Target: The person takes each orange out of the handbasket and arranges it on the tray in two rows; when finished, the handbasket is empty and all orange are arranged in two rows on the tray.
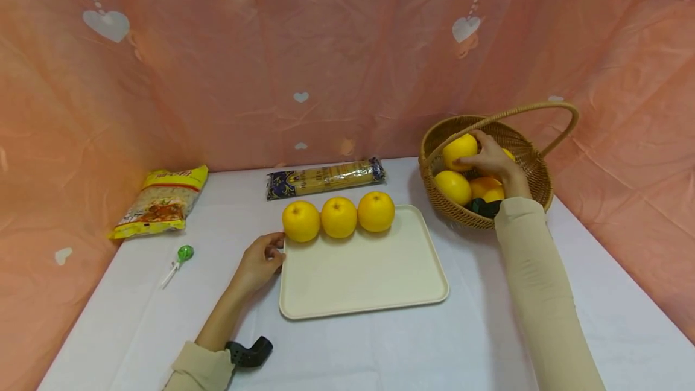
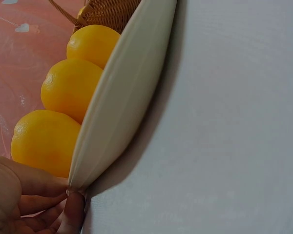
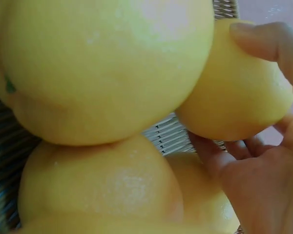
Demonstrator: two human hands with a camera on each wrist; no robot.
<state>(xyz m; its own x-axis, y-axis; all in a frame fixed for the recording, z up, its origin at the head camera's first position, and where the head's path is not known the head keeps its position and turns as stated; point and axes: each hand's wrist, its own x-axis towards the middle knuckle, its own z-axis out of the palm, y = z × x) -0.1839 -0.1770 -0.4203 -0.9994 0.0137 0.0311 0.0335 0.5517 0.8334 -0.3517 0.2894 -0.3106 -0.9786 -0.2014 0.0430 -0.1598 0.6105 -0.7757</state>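
Note:
Three yellow oranges stand in a row along the back of a cream rectangular tray. My left hand is at the tray's left edge; in the left wrist view its thumb and fingers pinch the rim beside the nearest orange. Inside the wicker basket at the right, my right hand grips an orange, thumb on one side and fingers on the other. Several more oranges lie around it in the basket, some partly hidden by the hand and arm.
Behind the tray lies a long pack of spaghetti. A yellow-edged food bag rests at the back left, with a green lollipop in front of it. The basket's handle arches over its opening. A pink curtain hangs behind the table.

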